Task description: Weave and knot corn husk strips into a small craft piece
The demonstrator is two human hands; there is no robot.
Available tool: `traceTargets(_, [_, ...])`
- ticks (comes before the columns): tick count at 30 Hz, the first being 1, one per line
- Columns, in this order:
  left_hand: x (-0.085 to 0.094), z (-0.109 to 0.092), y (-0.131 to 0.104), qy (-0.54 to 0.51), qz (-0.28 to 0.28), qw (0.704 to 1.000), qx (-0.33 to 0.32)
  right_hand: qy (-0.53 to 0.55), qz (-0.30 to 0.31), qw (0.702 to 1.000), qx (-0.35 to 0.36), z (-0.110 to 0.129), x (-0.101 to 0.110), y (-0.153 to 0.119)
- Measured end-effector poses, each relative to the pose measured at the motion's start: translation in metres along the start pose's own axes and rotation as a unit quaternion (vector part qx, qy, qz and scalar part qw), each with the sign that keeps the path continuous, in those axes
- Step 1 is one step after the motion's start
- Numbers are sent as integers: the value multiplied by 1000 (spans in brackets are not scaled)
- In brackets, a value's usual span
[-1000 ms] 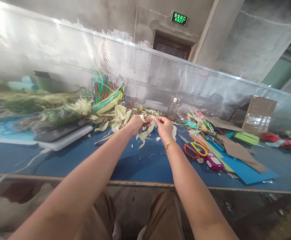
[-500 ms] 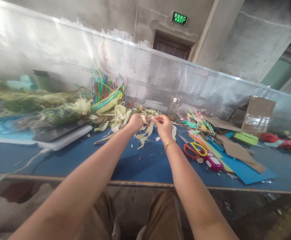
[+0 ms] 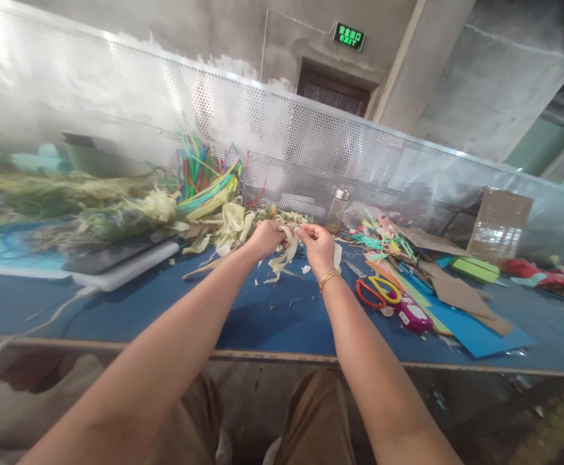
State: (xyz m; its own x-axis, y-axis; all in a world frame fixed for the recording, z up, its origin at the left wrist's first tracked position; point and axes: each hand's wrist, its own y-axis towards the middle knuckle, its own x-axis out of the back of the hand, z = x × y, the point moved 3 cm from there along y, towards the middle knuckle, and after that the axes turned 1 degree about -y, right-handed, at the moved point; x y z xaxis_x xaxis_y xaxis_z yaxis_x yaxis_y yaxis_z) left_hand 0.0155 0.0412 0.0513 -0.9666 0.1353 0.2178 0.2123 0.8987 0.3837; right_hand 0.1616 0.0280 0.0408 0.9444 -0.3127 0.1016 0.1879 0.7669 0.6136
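Pale corn-husk-like strips point(image 3: 284, 259) hang between my hands above the blue table point(image 3: 272, 329). My left hand point(image 3: 266, 239) is closed on the strips, its fingers partly hidden behind them. On the right, my right hand point(image 3: 319, 244), with a gold bracelet at the wrist, pinches the upper end of the pale material between thumb and forefinger. The two hands are close together with a small gap. Behind my left hand lies a heap of similar pale strips point(image 3: 232, 223).
Colourful pipe cleaners point(image 3: 204, 171) stand at the back left, near a dark box-like object point(image 3: 112, 255). A glass bottle point(image 3: 337, 208) stands behind my right hand. Scissors point(image 3: 379, 292), a purple object point(image 3: 413, 315) and blue paper point(image 3: 480, 332) lie to the right.
My fingertips have moved slightly apart, and more of the pale strip shows between them. My left hand has shifted a little lower.
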Motion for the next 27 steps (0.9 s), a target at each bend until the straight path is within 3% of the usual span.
traceTargets(6, [-2, -4, -1, 21, 49, 998, -30, -21, -16, 1000, -8, -4, 2, 2])
traceTargets(10, [0, 0, 0, 28, 26, 998, -49, -6, -15, 1000, -19, -5, 0, 2])
traceTargets(15, [2, 4, 2, -4, -5, 1000, -5, -20, 5, 1000, -15, 0, 0, 0])
traceTargets(27, [0, 4, 2, -59, 14, 998, 22, -98, 1, 995, 8, 5, 3, 1])
